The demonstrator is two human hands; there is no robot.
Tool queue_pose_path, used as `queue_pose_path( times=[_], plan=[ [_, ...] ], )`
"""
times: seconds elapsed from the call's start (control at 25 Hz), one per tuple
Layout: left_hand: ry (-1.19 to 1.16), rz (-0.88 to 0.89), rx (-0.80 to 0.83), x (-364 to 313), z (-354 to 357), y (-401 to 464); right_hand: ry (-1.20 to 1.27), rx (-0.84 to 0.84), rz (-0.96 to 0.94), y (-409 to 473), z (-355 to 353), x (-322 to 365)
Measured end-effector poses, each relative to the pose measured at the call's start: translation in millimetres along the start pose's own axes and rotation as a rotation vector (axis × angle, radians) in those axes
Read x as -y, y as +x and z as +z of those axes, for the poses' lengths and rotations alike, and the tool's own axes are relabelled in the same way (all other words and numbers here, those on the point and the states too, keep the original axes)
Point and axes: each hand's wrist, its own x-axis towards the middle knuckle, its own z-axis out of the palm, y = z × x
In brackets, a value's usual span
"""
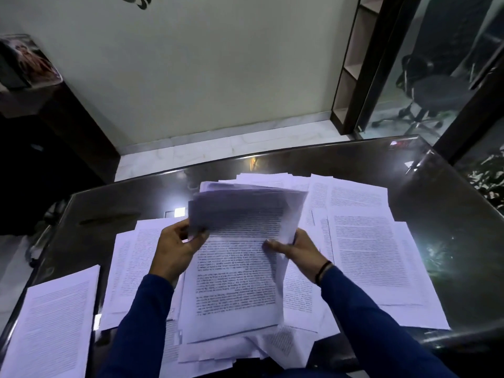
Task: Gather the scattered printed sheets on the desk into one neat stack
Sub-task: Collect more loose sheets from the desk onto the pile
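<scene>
Glossy dark desk (436,203), both hands gripping blurred printed sheets (245,214), text apparently illegible

The raised sheets (245,211) are smeared with blur, their print unreadable. The sheet at the desk's near left corner (51,328) runs off the bottom edge.

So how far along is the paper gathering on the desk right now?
Early to midway. Done: nothing yet sits as one neat stack. In hand: the left hand and right hand together hold a loose bundle of sheets above the desk, its top edges blurred. Left: overlapping sheets on the right, a lone sheet at the near left corner, and a messy pile near the front edge.
</scene>
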Motion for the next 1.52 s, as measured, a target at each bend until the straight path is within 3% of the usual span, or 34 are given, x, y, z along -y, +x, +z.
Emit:
queue_pose_path(
  times=[0.16,0.44,0.68,0.84,0.88,1.12,1.2,1.4,1.52],
  plan=[
    [-0.040,-0.197,0.108,21,-16,-3,0.060,0.008,0.044,3,7,2],
    [-0.556,-0.415,0.154,65,-7,-13,0.092,0.031,0.100,17,27,7],
    [-0.360,-0.553,-0.012,126,4,-28,-0.195,0.073,0.310,30,27,-59],
    [-0.348,-0.614,-0.161,145,-22,-33,-0.870,-0.377,0.421,20,-15,-94],
    [-0.352,-0.622,-0.185,149,-29,-31,-0.925,-0.483,0.491,17,-23,-96],
    [-0.362,-0.629,-0.262,158,-44,-19,-0.583,-0.671,0.580,24,-54,-87],
    [-0.355,-0.604,-0.252,155,-43,-14,-0.560,-0.629,0.511,23,-68,-88],
    [-0.169,-0.434,-0.274,141,-52,-3,-0.422,-0.318,0.295,26,-96,-53],
    [-0.035,-0.339,-0.282,126,-57,5,-0.285,-0.145,0.195,31,-78,-21]
  ],
)
